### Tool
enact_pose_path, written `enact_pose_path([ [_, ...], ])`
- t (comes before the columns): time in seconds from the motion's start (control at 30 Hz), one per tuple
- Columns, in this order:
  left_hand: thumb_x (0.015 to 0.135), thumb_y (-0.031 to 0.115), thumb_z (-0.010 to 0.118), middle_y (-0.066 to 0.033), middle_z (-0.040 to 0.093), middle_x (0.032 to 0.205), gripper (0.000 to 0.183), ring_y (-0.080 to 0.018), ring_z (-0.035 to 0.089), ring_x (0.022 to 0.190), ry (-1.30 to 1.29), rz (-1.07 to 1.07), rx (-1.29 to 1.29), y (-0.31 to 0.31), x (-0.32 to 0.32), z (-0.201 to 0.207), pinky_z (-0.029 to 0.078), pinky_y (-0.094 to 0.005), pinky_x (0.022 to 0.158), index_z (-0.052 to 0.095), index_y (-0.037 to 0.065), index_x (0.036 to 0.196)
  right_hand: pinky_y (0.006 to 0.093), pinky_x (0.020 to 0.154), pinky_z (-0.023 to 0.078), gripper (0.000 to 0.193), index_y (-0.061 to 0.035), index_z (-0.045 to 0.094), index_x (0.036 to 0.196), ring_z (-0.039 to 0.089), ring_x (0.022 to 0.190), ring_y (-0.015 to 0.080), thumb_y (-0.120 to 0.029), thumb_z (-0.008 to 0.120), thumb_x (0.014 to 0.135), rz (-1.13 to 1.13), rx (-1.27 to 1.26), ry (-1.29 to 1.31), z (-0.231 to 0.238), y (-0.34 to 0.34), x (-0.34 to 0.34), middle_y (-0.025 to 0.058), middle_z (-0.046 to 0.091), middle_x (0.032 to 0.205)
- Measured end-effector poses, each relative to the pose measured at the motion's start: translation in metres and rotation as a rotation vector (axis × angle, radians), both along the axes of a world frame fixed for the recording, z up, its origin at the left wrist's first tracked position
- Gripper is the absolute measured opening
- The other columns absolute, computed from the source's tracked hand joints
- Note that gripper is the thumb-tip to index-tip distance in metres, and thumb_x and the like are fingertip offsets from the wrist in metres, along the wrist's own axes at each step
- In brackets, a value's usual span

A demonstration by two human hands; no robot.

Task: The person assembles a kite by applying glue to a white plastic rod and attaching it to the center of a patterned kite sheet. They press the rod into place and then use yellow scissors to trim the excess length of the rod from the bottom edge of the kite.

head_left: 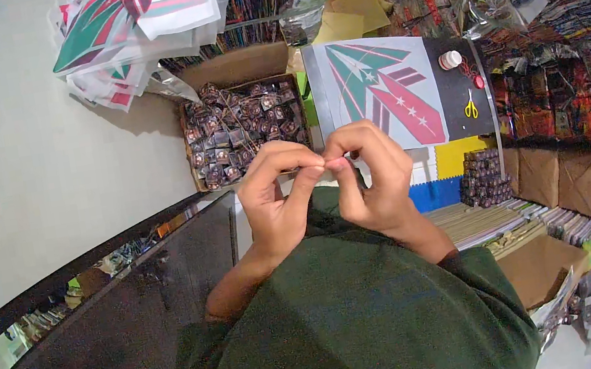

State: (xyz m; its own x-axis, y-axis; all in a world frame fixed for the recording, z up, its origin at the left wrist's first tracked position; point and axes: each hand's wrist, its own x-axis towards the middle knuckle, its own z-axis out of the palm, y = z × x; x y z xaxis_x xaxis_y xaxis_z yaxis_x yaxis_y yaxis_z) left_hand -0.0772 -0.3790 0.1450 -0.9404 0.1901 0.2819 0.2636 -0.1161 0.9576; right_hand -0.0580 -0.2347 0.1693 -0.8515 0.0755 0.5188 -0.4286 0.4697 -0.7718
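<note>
My left hand (274, 197) and my right hand (381, 180) meet fingertip to fingertip in front of my chest, thumb and forefinger of each pinched together. A trace of pink shows between the fingertips; whether it is a tiny thing or only skin, I cannot make out. Just beyond my right hand lies a printed sheet (352, 102) with green, red and white shapes, on a dark board (461, 129). Yellow scissors (471, 107), a small white jar (450, 59) and a small red round thing (479, 81) rest at the board's right side.
Beyond my left hand stands a cardboard box (215, 68) full of small dark wrapped pieces. More such pieces form a stack (484, 181) at the right. Printed sheets (175, 10) hang by the left wall. Bundled goods (559, 92) and brown paper packages (573, 179) line the right.
</note>
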Motion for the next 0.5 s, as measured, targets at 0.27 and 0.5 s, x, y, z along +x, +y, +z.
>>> enact_pose_path([
  [0.27,0.094,0.009,0.063,-0.0046,0.056,0.095,0.010,-0.0139,0.054,0.089,-0.160,-0.170,0.183,0.004,-0.005,-0.009,0.043,-0.0267,0.082,0.059,0.000,0.094,0.0299,0.062,0.043,0.011,-0.0010,0.048,0.090,0.049,0.067,0.0194,-0.009,0.050,0.098,0.127,-0.304,-0.204,-0.010,0.005,-0.002,0.0105,0.048,0.081],
  [0.5,0.097,0.012,0.059,-0.0029,0.054,0.095,0.011,-0.0113,0.052,0.090,-0.296,-0.270,0.339,0.002,-0.005,-0.014,0.041,-0.0255,0.083,0.057,0.002,0.095,0.0297,0.064,0.043,0.021,-0.0014,0.047,0.087,0.047,0.067,0.0157,-0.015,0.043,0.103,0.265,-0.551,-0.219,-0.016,0.004,-0.001,0.0081,0.049,0.080],
])
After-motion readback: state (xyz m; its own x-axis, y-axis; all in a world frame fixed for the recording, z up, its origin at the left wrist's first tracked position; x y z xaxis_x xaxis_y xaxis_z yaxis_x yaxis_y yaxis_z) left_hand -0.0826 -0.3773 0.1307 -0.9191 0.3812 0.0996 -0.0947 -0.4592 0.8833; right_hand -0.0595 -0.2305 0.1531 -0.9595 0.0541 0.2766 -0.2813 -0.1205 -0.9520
